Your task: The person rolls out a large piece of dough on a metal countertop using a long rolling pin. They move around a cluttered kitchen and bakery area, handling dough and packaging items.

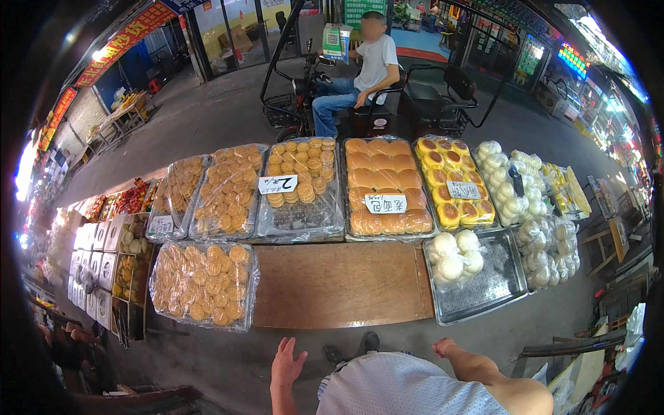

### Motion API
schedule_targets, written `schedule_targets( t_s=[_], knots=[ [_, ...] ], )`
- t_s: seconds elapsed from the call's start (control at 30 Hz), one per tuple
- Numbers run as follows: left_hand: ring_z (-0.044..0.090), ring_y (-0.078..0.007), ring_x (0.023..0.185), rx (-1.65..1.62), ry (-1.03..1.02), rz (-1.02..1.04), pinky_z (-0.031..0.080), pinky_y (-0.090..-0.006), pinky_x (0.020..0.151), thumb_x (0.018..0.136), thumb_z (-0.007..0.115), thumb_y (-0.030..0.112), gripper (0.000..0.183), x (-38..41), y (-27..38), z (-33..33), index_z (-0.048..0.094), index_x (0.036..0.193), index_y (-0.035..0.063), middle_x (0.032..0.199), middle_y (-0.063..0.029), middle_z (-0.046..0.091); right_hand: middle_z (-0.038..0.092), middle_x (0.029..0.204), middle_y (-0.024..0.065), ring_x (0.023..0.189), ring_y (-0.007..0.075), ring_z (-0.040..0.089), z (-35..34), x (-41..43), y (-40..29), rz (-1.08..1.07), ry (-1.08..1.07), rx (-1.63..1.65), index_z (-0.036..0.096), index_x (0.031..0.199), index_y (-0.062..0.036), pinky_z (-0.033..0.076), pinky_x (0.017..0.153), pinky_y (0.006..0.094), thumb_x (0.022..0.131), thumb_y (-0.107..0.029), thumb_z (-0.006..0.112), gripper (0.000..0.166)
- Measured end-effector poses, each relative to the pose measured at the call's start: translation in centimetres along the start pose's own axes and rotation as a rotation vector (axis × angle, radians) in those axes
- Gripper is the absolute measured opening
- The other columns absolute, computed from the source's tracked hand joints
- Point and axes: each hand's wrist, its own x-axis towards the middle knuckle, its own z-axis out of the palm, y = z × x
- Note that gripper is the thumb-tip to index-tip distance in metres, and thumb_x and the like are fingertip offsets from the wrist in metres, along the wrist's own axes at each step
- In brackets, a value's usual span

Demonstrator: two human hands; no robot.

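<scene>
My left hand [289, 361] hangs in front of the wooden tabletop [337, 285], fingers apart and holding nothing. My right hand [443, 346] is off the table's front edge too, its fingers curled; whether anything is inside them is hidden. Closest to the left hand is a film-wrapped tray of round golden cakes [207, 285]. Nearest the right hand is a perforated metal tray [493, 270], with a bag of white steamed buns [456, 259] at its left end. Behind lie wrapped trays of bread rolls [388, 171], yellow-edged buns [456, 181] and more round cakes [301, 166], with handwritten cards on top.
Bagged white buns [544, 254] fill the right side. Lidded metal containers [104, 259] and packaged snacks [135, 197] stand at left. Beyond the stall, a person [376, 67] sits on a three-wheeled vehicle [378, 111]. A wooden bench frame [617, 238] stands at far right.
</scene>
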Motion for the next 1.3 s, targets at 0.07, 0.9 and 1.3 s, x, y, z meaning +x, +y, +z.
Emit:
schedule_targets(
  t_s=[0.07,0.9,1.3],
  knots=[
    [0.046,-0.0366,0.143,-0.006,0.001,-0.006,0.042,-0.0426,0.115,0.090,0.074,0.032,0.066,0.0,0.1,0.1,0.053,0.146,0.0042,0.158,-0.0219,0.044,0.072,0.071,0.0060,0.062,0.0199,0.067,-0.1,0.0,0.0,-0.058,-0.029,-0.015,0.076,0.078,-0.0085,0.055,0.064,0.0371,0.100,-0.044,0.062,0.044],
    [0.046,-0.0366,0.143,-0.030,-0.008,-0.009,0.042,-0.0420,0.115,0.090,0.075,0.031,0.066,0.5,1.6,1.1,0.053,0.146,0.0040,0.158,-0.0229,0.044,0.069,0.068,0.0077,0.051,0.0192,0.060,-1.6,0.6,0.1,-0.055,-0.032,-0.064,0.072,0.081,-0.0080,0.049,0.047,0.0382,0.092,-0.024,0.075,0.020],
    [0.048,-0.0361,0.142,-0.037,-0.015,-0.010,0.044,-0.0420,0.113,0.089,0.075,0.031,0.067,0.6,1.9,1.2,0.053,0.147,0.0045,0.158,-0.0219,0.043,0.068,0.069,0.0106,0.052,0.0212,0.062,-0.9,1.0,0.9,0.007,0.029,0.136,0.070,0.093,-0.0065,0.050,0.046,0.0396,0.087,-0.019,0.082,0.018]
  ],
)
